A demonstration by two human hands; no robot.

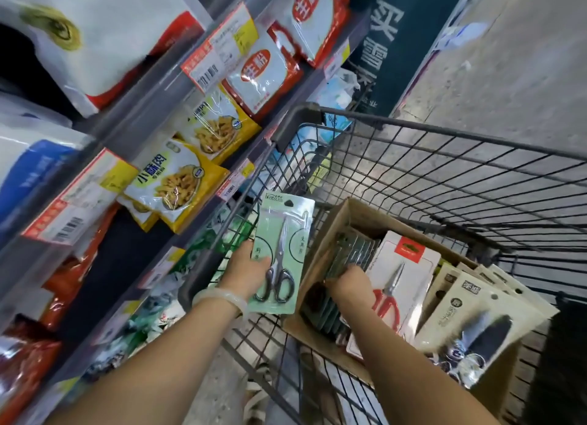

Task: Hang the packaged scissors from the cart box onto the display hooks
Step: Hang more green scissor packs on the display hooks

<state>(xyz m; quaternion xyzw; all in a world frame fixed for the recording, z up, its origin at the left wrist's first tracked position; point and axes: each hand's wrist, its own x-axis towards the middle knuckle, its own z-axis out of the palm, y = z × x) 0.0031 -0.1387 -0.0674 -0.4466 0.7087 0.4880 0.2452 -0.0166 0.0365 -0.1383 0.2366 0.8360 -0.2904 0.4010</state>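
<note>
Forearms reach in from six o'clock toward the cart, and the left hand (247,267) grips a pale green packaged scissors (281,256) by its lower left edge, thumb pressed on the card face, holding it upright just above the cart (444,129) rim with the hang hole at twelve o'clock. At three o'clock of that pack, the right hand (349,281) dips into the cardboard box (330,234), fingers curled over a row of green packs (352,250) standing on edge — it appears to be pinching one, though the fingertips are hidden. Beside it lies a red-handled scissors pack (400,278); further toward four o'clock, grey cards (476,316) fan out. Shelves (178,113) of food pouches run from seven to one o'clock; no display hooks show here. The step looks like gathering packs — next, lift the second pack clear, then find a hook and thread the hole over it.
</note>
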